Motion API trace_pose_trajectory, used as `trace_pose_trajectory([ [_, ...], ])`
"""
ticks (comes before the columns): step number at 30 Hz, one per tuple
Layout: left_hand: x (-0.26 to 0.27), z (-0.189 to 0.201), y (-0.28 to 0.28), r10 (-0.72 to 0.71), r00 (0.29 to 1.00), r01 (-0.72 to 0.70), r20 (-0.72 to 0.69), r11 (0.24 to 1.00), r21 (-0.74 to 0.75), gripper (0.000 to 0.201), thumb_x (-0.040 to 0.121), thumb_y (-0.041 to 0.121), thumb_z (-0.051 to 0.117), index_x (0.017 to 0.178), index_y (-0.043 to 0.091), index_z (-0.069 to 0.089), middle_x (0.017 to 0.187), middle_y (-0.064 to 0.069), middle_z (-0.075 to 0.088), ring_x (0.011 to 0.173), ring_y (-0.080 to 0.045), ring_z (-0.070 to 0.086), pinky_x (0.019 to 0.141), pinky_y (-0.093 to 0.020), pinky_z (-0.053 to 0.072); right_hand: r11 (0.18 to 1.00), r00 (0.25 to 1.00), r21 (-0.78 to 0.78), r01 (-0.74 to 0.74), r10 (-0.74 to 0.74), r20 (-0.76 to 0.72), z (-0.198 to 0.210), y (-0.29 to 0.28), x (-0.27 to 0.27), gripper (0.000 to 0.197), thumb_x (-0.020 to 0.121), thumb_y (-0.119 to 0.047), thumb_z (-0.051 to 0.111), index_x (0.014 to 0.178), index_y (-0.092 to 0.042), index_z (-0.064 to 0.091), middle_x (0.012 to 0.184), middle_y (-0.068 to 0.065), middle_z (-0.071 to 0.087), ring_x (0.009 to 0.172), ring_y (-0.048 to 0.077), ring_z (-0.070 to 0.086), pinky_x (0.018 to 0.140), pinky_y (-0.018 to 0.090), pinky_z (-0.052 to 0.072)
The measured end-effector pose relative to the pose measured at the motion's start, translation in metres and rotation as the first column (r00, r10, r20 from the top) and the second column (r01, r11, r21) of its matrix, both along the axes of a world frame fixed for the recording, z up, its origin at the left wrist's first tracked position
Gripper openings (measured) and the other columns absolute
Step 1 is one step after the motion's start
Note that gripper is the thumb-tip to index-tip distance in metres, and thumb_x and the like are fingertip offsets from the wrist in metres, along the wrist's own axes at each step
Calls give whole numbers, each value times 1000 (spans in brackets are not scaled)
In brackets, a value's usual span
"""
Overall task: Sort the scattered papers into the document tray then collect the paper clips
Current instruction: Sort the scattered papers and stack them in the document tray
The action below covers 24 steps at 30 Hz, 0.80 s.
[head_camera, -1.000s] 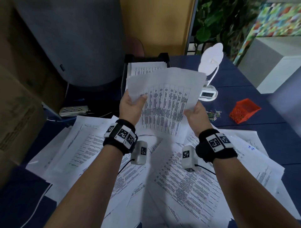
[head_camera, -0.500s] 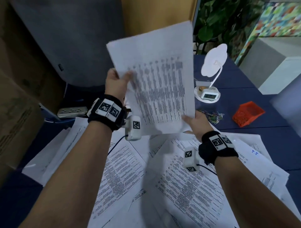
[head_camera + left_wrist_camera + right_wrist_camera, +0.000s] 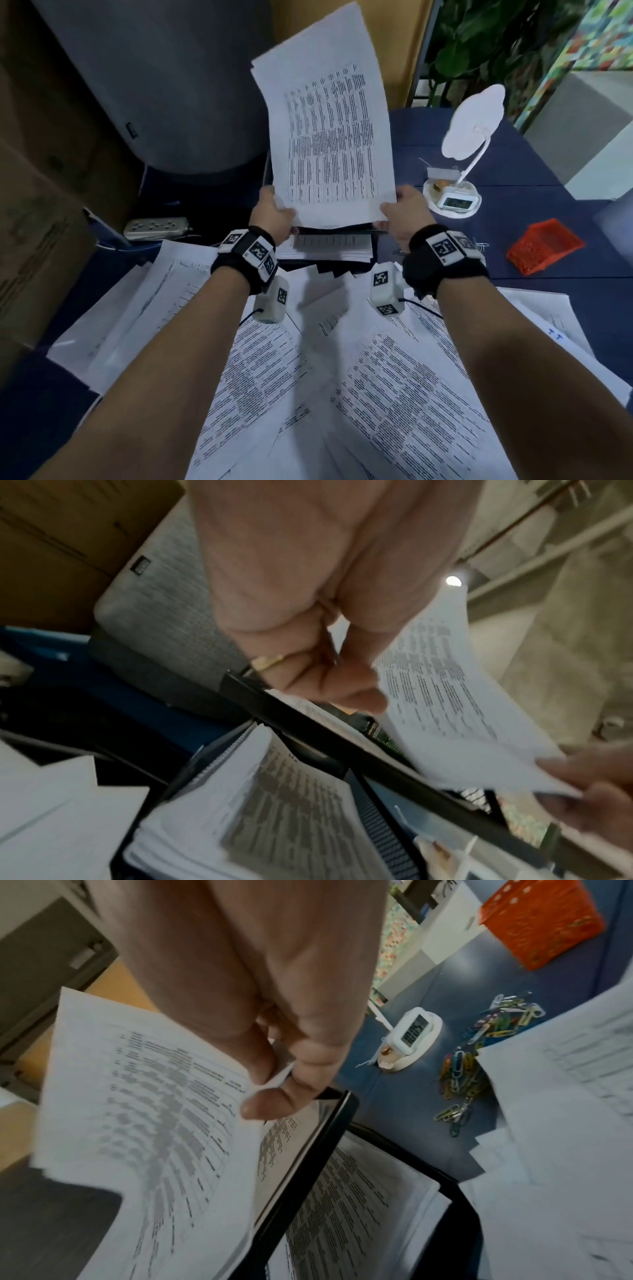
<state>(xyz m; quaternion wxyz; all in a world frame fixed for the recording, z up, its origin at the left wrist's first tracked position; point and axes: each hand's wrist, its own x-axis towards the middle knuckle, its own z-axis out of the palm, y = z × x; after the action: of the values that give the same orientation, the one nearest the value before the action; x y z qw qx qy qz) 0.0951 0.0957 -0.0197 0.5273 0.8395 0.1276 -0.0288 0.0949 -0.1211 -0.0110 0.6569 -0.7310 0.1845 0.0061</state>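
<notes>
Two hands pinch printed sheets [image 3: 329, 137] by bottom corners, upright at frame centre: left hand [image 3: 274, 212] on lower left corner, right hand [image 3: 404, 212] on lower right. Black document tray [image 3: 375, 245] just below, already stacked. Scattered papers [image 3: 394, 394] fill lower frame. Paper clips [image 3: 479, 1053] lie loose at right, near orange basket [image 3: 544, 245].
</notes>
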Motion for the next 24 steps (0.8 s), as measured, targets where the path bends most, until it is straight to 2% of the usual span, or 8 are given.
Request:
trace_pose_trajectory([
  [3, 12, 4, 3, 47, 992, -58, 119, 995, 84, 51, 92, 8, 52, 138, 19, 34, 113, -8, 57, 85, -26, 64, 71, -34, 57, 996, 998, -64, 57, -57, 5, -7, 1, 14, 36, 83, 13, 52, 113, -6, 49, 115, 13, 58, 89, 26, 62, 61, 31, 59],
  [5, 20, 5, 4, 29, 994, -46, 107, 987, 156, 41, 92, 8, 52, 132, 16, 44, 121, -11, 56, 96, -31, 64, 84, -40, 55, 977, 998, -204, 70, -69, 13, -12, 1, 18, 38, 80, 10, 59, 109, -10, 47, 108, 10, 59, 81, 20, 63, 58, 23, 56],
  [7, 24, 4, 4, 0, 997, -18, 76, 972, 233, 33, 93, 10, 52, 126, 12, 52, 127, -14, 55, 103, -31, 62, 90, -39, 53, 941, 997, -329, 77, -67, 40, -17, 0, 20, 41, 78, 8, 64, 112, -8, 49, 102, 8, 57, 79, 20, 61, 51, 19, 52],
  [9, 27, 2, 4, -30, 998, 10, 58, 948, 320, 37, 93, 12, 55, 129, 8, 52, 132, -16, 53, 114, -29, 56, 97, -33, 47, 921, 997, -385, 65, -49, 52, -21, -2, 23, 39, 80, 5, 62, 116, -5, 53, 104, 11, 60, 85, 24, 63, 61, 26, 57],
  [13, 26, -5, 5, -76, 997, 62, 19, 916, 397, 52, 86, 18, 68, 133, 7, 50, 137, -12, 49, 124, -23, 50, 100, -30, 42, 884, 999, -466, -27, 44, 25, -29, -2, 27, 36, 85, 1, 56, 120, -1, 60, 116, 15, 63, 104, 31, 62, 91, 41, 52],
  [17, 19, -10, 5, -160, 987, 140, -22, 781, 608, 31, 80, 40, 72, 78, 12, 60, 105, -8, 54, 106, -26, 54, 93, -41, 47, 880, 997, -474, 3, 34, 69, -30, 1, 23, 26, 87, -3, 55, 111, -1, 66, 108, 19, 67, 97, 35, 65, 88, 41, 53],
  [20, 11, -11, 6, -163, 986, 117, -20, 612, 782, 38, 87, 46, 58, 108, 16, 68, 128, -3, 49, 118, -28, 41, 99, -42, 34, 822, 994, -569, 16, 47, 95, -26, -1, 15, 21, 88, -7, 59, 106, -2, 69, 106, 16, 68, 98, 28, 63, 80, 23, 45],
  [24, -6, -20, 7, -139, 986, 26, 96, 685, 728, 34, 91, 42, 55, 112, 19, 67, 128, -5, 49, 117, -28, 41, 100, -41, 30, 825, 993, -561, 69, -2, 120, -24, -7, -9, 17, 89, -13, 60, 103, -6, 67, 100, 9, 65, 87, 19, 56, 74, 19, 37],
])
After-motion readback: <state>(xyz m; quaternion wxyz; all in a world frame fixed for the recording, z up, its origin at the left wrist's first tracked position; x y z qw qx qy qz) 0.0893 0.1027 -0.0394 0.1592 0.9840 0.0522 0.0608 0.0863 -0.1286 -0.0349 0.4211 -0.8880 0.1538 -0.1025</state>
